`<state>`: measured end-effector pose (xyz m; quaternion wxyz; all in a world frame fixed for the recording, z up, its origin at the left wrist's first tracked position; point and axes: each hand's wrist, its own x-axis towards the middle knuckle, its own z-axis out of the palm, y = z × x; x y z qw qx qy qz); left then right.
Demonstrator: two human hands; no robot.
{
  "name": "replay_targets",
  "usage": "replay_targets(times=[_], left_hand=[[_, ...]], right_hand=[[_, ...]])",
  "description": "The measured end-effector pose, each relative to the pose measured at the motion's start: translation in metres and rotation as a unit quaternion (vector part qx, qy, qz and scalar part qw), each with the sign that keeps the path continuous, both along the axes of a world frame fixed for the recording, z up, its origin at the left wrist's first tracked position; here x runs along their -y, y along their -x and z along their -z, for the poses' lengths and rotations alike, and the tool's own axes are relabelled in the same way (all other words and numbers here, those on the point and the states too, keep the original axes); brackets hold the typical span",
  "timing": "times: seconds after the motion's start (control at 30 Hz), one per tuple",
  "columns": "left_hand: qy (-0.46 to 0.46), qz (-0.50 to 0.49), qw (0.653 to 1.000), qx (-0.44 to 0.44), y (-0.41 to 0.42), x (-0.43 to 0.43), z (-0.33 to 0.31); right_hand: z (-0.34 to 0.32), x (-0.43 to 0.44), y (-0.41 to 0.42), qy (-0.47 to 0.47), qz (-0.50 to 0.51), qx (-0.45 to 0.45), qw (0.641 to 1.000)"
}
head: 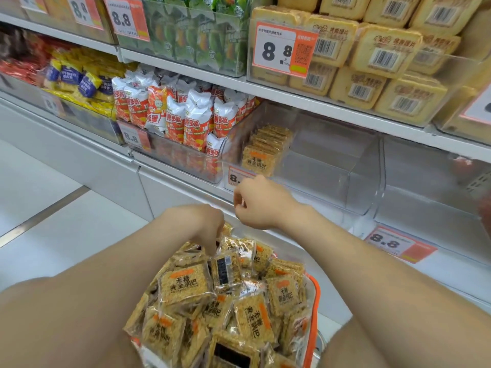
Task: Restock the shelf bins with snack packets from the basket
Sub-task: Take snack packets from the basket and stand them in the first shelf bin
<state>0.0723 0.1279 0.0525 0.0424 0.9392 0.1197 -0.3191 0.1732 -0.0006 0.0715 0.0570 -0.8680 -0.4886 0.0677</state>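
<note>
A basket with an orange rim point(314, 301) sits low in front of me, heaped with several clear snack packets point(186, 286) of golden rice squares. My left hand point(203, 225) reaches down into the heap and its fingertips pinch the top edge of one packet point(226, 272), which stands barcode side up. My right hand point(259, 203) hovers above the basket's far end, fingers loosely curled and holding nothing, just in front of the clear shelf bin point(334, 181). A short row of the same packets point(265, 148) stands at the bin's left side; the remainder of the bin is bare.
Left of that bin stands a bin of red-and-white packets point(186, 120), then blue-and-yellow ones point(79, 78). Another clear bin point(425, 203) lies to the right. The shelf above holds yellow biscuit packs point(372, 57) and green packets point(196, 35). Orange 8.8 price tags point(285, 50) hang on the bin fronts.
</note>
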Motion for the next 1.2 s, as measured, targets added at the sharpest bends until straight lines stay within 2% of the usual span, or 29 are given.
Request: replay_targets(times=[0.17,0.3,0.4,0.5,0.7,0.77,0.9,1.03,1.1,1.2], left_hand=[[-0.027,0.044,0.995,-0.088,0.021,0.022,0.021],[-0.072,0.058,0.986,-0.136,0.030,0.031,0.043],[-0.112,0.080,0.982,-0.127,0.034,0.032,0.051],[-0.107,0.088,0.984,-0.115,0.034,0.031,0.051],[-0.051,0.082,0.993,-0.062,0.028,0.026,0.046],[-0.014,0.050,0.998,-0.048,0.024,0.024,0.043],[0.063,0.001,0.996,0.070,0.011,0.025,0.037],[0.106,-0.059,0.976,0.179,0.000,0.017,0.027],[0.140,-0.126,0.946,0.263,-0.003,0.014,0.022],[0.204,-0.238,0.873,0.373,-0.009,0.013,0.014]], right_hand=[[0.022,0.006,0.005,0.125,-0.035,-0.029,0.991],[0.025,0.001,0.012,0.149,-0.065,-0.064,0.985],[0.019,-0.004,0.016,0.153,-0.078,-0.072,0.983],[0.012,-0.006,0.018,0.165,-0.085,-0.077,0.980],[0.004,-0.002,0.015,0.193,-0.092,-0.075,0.974],[0.002,0.001,0.011,0.194,-0.083,-0.078,0.974],[0.001,0.005,0.002,0.177,-0.040,-0.072,0.981],[-0.007,0.013,-0.006,0.155,-0.009,-0.068,0.986],[-0.012,0.017,-0.007,0.143,0.015,-0.080,0.986],[-0.023,0.022,-0.010,0.114,0.041,-0.092,0.988]])
